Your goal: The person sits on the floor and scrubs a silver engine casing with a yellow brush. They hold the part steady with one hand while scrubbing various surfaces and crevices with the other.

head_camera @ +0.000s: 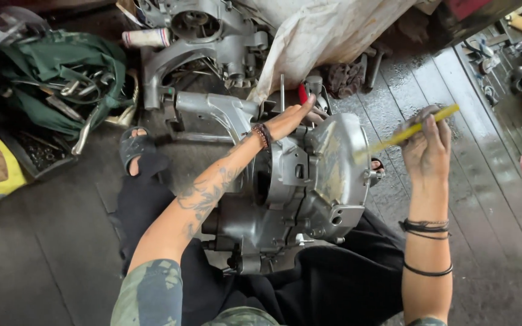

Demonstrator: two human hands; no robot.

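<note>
A grey metal engine case (300,193) stands between my knees on the wooden floor. My left hand (294,118) reaches over its top and rests on the far upper edge, near a red-handled part (302,92). My right hand (425,145) is to the right of the case, closed around a thin yellow-handled tool (409,133) whose tip points left toward the round side cover (333,163).
A second engine casing (203,36) lies behind, beside a white cloth (321,36). A green bag of tools (61,78) sits at the far left. Small parts lie on the wet planks (490,181) at the right. My sandalled foot (135,148) is left of the case.
</note>
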